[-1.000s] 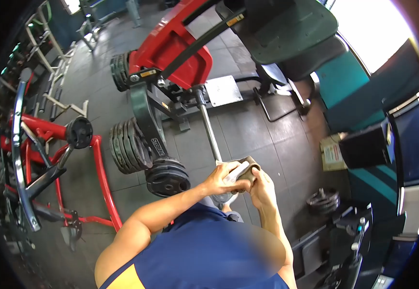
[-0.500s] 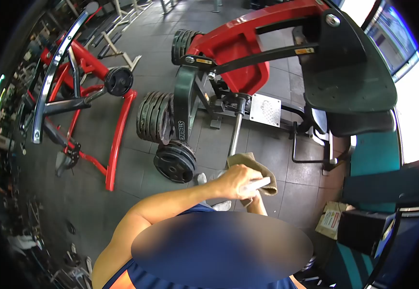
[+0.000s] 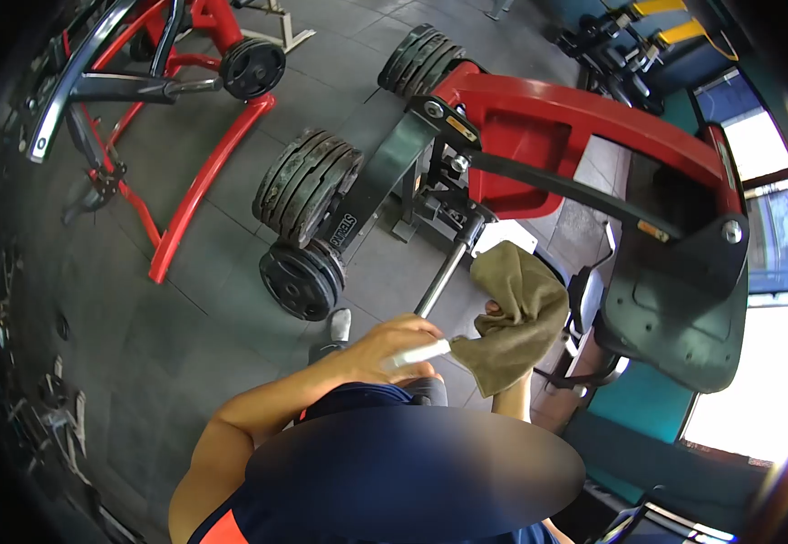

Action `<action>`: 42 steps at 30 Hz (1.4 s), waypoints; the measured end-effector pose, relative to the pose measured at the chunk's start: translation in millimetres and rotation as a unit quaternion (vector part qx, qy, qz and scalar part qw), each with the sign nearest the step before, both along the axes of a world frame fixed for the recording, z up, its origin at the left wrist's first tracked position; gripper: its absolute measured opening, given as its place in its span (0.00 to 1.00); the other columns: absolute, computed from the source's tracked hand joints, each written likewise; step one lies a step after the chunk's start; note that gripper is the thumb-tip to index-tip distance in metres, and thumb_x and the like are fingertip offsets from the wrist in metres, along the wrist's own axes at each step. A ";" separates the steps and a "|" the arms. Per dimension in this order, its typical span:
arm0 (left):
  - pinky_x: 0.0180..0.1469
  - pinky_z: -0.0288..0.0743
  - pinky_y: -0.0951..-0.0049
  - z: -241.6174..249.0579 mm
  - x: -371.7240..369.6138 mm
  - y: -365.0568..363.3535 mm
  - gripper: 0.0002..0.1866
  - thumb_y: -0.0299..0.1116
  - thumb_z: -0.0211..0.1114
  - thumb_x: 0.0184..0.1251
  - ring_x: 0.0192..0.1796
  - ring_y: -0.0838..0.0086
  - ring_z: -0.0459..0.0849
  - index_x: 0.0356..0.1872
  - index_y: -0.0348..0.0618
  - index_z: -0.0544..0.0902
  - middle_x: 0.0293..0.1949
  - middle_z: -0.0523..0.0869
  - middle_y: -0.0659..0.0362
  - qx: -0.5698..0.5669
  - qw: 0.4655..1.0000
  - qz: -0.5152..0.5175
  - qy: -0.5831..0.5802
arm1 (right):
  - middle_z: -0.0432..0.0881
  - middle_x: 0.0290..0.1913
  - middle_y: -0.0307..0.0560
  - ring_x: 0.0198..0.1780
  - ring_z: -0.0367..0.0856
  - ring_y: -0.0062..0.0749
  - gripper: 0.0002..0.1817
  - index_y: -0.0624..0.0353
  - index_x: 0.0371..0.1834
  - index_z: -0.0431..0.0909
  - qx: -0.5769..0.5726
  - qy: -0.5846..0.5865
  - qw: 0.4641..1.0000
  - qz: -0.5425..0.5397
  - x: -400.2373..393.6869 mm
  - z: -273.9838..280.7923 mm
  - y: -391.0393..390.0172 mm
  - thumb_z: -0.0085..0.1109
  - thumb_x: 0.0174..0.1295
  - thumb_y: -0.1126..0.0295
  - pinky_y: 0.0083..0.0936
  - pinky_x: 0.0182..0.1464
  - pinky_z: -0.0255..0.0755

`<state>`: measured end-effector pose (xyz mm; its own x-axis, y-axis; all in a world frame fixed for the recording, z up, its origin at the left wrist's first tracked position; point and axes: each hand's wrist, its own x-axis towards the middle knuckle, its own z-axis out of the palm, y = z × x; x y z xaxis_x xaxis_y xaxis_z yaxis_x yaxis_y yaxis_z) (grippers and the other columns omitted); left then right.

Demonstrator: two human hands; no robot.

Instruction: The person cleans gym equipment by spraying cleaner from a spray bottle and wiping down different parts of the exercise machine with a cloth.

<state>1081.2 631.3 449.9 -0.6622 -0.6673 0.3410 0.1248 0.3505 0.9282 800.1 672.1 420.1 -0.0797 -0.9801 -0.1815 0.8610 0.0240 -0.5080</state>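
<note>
My left hand (image 3: 392, 348) is closed around a slim white object (image 3: 418, 354), whose kind I cannot make out. It is beside the lower end of a metal bar (image 3: 442, 281) that slants out from a weight machine. Draped over my right hand (image 3: 492, 309) is an olive-brown cloth (image 3: 525, 317). Only a bit of that hand shows through the folds, with the forearm below; it grips the cloth. The cloth hangs to the right of the bar, apart from my left hand.
The machine has a red frame (image 3: 584, 122), a dark green upright (image 3: 380, 177) and black weight plates (image 3: 308, 186) at its left. A dark padded seat (image 3: 675, 326) is on the right. Another red machine frame (image 3: 208, 186) stands left. Grey tiles (image 3: 222, 335) cover the floor.
My hands have drawn apart: the left has moved left with the white object, and the right has lifted the cloth away from the bar, spreading it. The camera view has turned.
</note>
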 end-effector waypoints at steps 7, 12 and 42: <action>0.41 0.78 0.67 -53.5 -8.2 -47.2 0.15 0.37 0.68 0.68 0.39 0.63 0.86 0.44 0.33 0.85 0.38 0.85 0.50 0.075 0.971 0.226 -0.019 | 0.78 0.50 0.53 0.48 0.80 0.42 0.33 0.58 0.71 0.65 0.080 0.114 0.986 0.089 -37.0 -17.3 -117.5 0.63 0.67 0.56 0.36 0.46 0.79; 0.44 0.78 0.72 -55.4 -40.7 -75.8 0.15 0.38 0.68 0.69 0.40 0.72 0.85 0.45 0.34 0.85 0.37 0.87 0.55 0.216 0.936 0.276 0.016 | 0.74 0.48 0.52 0.49 0.79 0.44 0.45 0.58 0.77 0.60 -0.093 0.633 0.740 0.208 -10.7 26.3 -199.6 0.72 0.58 0.56 0.38 0.50 0.75; 0.28 0.63 0.69 -60.6 1.1 -298.8 0.26 0.52 0.77 0.59 0.25 0.80 0.69 0.20 0.42 0.76 0.20 0.71 0.68 0.121 0.924 0.360 -0.042 | 0.83 0.42 0.51 0.44 0.80 0.32 0.12 0.66 0.49 0.75 -0.235 0.657 0.707 0.118 16.5 -26.1 -418.0 0.57 0.73 0.66 0.30 0.51 0.73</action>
